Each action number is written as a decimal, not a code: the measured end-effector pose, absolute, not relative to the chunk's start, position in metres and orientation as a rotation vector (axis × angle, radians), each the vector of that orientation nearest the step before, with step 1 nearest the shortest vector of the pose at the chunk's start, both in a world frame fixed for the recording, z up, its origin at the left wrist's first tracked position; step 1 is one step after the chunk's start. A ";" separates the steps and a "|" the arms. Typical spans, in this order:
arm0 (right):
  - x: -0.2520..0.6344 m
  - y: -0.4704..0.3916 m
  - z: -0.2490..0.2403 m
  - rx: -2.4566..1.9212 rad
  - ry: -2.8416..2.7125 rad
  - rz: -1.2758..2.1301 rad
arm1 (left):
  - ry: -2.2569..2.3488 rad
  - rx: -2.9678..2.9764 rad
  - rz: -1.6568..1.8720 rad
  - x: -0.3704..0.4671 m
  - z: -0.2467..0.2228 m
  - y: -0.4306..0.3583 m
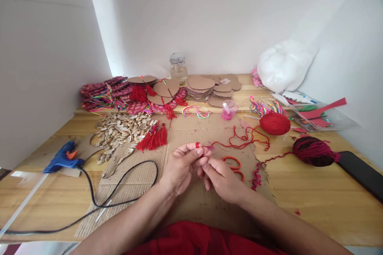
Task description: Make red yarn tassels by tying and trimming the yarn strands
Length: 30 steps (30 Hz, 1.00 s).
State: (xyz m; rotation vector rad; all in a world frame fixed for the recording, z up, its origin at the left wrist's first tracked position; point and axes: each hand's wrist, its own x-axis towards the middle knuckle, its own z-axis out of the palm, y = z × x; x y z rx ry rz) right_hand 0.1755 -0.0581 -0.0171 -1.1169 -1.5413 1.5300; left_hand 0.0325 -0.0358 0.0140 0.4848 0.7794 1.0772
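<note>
Red yarn point(198, 145) is wound round a finger of my left hand point(184, 165), whose thumb presses against it. Close beside it, my right hand point(221, 177) is closed in a pinch; its fingertips meet those of my left hand, and what lies between them is too small to make out clearly. From the hands the red strand runs right in loose loops point(247, 139) to a red yarn ball point(274, 123). Orange-handled scissors point(231, 162) lie partly hidden behind my right hand. Red tassels point(152, 136) rest to the left.
A blue glue gun point(62, 159) with a looping black cable point(119, 185) lies left, near peanut shells point(122, 129). Cardboard discs point(200, 83), a glass jar point(178, 69) and a pink cup point(229, 110) stand behind. A dark magenta yarn ball point(312, 151) and a black phone-like slab point(362, 171) lie right.
</note>
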 end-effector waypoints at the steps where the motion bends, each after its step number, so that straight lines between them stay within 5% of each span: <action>1: 0.176 -0.058 -0.015 -1.122 -1.554 1.536 | 0.780 0.473 1.079 0.032 0.014 -0.036; 30: 0.200 -0.069 0.020 -1.217 -1.895 1.421 | 0.850 0.562 1.076 0.024 0.009 -0.026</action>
